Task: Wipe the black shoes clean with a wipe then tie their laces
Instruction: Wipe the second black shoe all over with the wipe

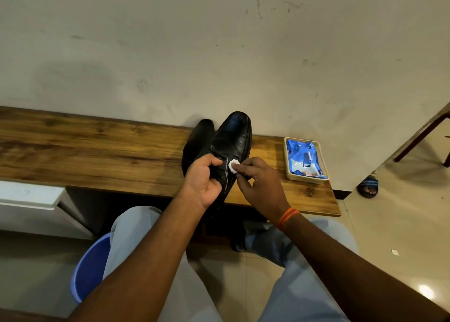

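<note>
Two black leather shoes sit side by side on a wooden bench (97, 151), toes toward the wall. The nearer, right shoe (231, 136) looks wet and shiny. My left hand (205, 180) grips this shoe around its laced middle and heel side. My right hand (258, 180) pinches a small folded white wipe (234, 163) and presses it onto the shoe's lace area. The other shoe (198, 139) lies behind on the left, mostly hidden. The laces are hard to make out under my hands.
A cream tray (289, 175) holding a blue wipes packet (304, 158) stands on the bench's right end. A blue bucket (90, 268) is on the floor by my left knee. A sandalled foot (369, 187) shows at the right, beyond the bench.
</note>
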